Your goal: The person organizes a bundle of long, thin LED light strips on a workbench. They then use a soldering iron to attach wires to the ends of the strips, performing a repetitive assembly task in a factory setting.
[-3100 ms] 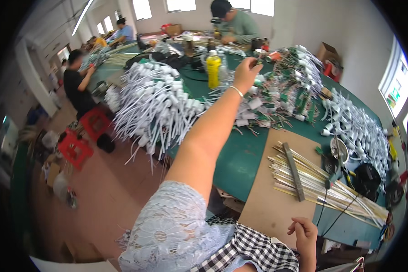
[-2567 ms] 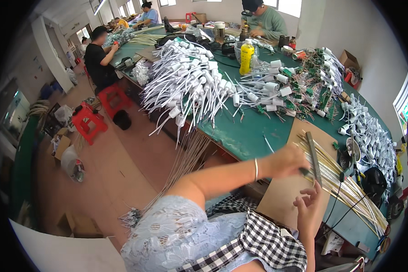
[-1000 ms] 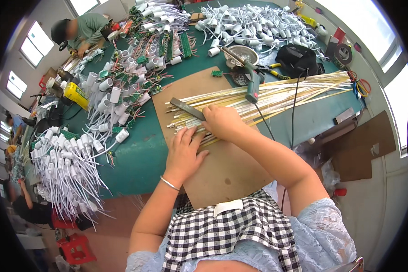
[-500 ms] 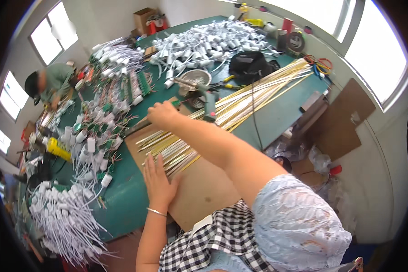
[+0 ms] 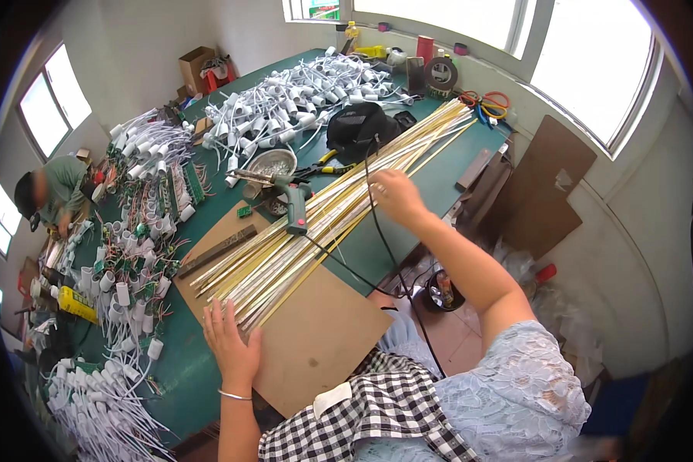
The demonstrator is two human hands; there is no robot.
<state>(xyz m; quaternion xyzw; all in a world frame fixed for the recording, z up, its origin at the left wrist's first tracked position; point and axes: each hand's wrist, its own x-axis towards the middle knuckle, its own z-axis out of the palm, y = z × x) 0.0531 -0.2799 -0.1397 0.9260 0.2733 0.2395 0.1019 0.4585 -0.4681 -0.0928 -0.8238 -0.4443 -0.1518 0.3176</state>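
The person's left hand (image 5: pixel 235 350) lies flat with fingers spread on the brown cardboard sheet (image 5: pixel 316 339), its fingertips touching the near end of a long bundle of pale yellow strips (image 5: pixel 323 223); its grip is wide and holds nothing. The right hand (image 5: pixel 396 196) reaches out across the bundle farther along, palm down on the strips with the fingers loosely curled over them; whether it clasps any strip cannot be told. The bundle runs diagonally over the green desk (image 5: pixel 431 177), from the cardboard near the person up toward the window side, the strips fanning out slightly at both ends. A green glue gun (image 5: pixel 294 204) stands on the strips between the two hands, and a black cable (image 5: pixel 377 254) runs across the bundle and off the desk edge toward the person. A dark flat bar (image 5: pixel 217 251) lies on the cardboard just beside the bundle on its left. Beyond the glue gun sit a round metal bowl (image 5: pixel 270 163) and a black pouch (image 5: pixel 359 127). White lamp sockets with wires (image 5: pixel 285 108) are heaped at the far end, and more lie along the left edge. Another person in a green shirt (image 5: pixel 58 192) bends over at the far left.
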